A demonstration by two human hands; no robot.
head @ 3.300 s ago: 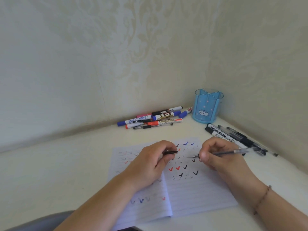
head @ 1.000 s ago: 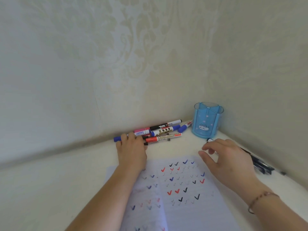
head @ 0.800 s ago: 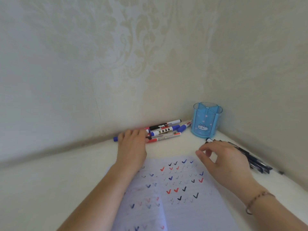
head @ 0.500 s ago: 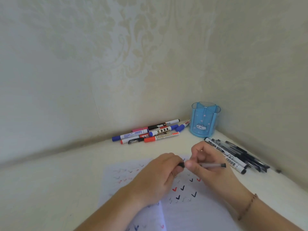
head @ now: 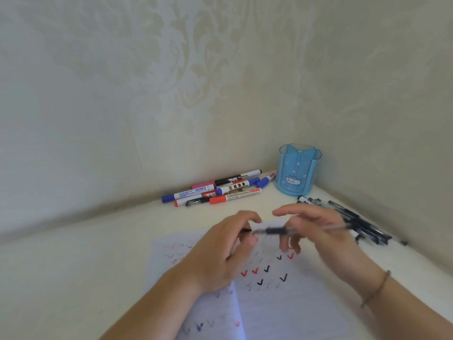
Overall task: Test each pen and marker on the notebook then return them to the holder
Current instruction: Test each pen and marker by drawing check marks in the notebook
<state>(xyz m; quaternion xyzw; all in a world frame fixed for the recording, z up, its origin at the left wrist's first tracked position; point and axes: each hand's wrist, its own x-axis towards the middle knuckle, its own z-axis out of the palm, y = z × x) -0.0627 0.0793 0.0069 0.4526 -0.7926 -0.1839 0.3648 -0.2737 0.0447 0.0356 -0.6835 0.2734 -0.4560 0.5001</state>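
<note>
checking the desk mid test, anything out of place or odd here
The blue holder stands upright, seemingly empty, while markers lie heaped by the wall and pens are piled to its right. That fits mid-test. Nothing is spilled or damaged; the notebook carries only tick marks.

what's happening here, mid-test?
A person is uncapping a clear gel pen above the open notebook. The right hand holds the barrel; the left hand pinches its black cap, just off the tip. Markers and other pens lie on the desk; the blue holder looks empty.
</note>
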